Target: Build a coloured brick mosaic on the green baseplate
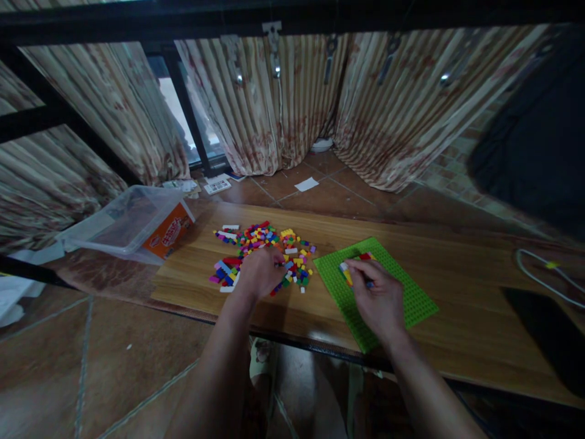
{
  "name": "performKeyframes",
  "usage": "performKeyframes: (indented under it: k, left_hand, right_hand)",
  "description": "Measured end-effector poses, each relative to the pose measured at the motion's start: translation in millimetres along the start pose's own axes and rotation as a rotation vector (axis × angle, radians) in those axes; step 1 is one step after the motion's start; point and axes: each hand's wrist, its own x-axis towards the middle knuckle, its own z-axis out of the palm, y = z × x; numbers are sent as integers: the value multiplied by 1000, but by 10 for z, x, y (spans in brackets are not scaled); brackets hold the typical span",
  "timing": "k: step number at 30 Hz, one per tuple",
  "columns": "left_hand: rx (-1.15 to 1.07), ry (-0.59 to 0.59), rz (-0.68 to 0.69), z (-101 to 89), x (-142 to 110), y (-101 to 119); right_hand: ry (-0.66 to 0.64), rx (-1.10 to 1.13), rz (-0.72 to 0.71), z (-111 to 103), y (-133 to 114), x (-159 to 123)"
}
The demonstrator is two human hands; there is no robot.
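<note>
My left hand [261,272] reaches into a heap of colourful toy bricks [260,239] on the wooden table. Its fingers are curled together, and whatever lies between them is hidden. On the right, my right hand [380,297] rests over a green studded baseplate [411,299], with thumb and forefinger pinched at a small white brick [343,266]. Red and yellow bricks on the plate show around these fingers. The palm covers part of the plate, so the whole group of bricks cannot be seen.
A clear plastic bin [130,222] with an orange label stands left of the heap. To the right lie a dark flat object [543,332] and a white cable [525,265]. The long wooden table [470,268] has its near edge before my legs. Striped curtains [283,116] hang behind.
</note>
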Motion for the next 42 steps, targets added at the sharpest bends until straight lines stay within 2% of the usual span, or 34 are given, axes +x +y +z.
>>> performKeyframes:
  k: [3, 7, 12, 16, 19, 22, 25, 32, 42]
  left_hand:
    - [23, 8, -6, -11, 3, 33]
    - [-13, 109, -107, -40, 41, 4]
    - [-183, 249, -257, -159, 79, -202]
    - [-242, 334, -300, -286, 35, -417]
    - [-316, 262, -254, -356, -50, -527]
    - [-374, 51, -127, -379, -172, -550]
    - [-267, -56, -54, -346, -281, -504]
    - [0, -83, -8, -279, -317, -396]
    - [46, -66, 40, -298, -309, -366]
  right_hand:
    - [-1, -10, -1, -22, -12, -2]
    - [-1, -14, 9, -46, -15, -8]
    - [-7, -15, 28, -73, 12, -16]
    - [-13, -16, 4, -75, 11, -19]
    - [-24, -4, -22, -54, 4, -32]
    - [-31, 11, -39, -18, 0, -51]
    - [-35, 17, -59, 16, -9, -59]
    - [-40, 17, -81, 56, -31, -48]
    - [-48, 19, -80, 51, -54, -35]
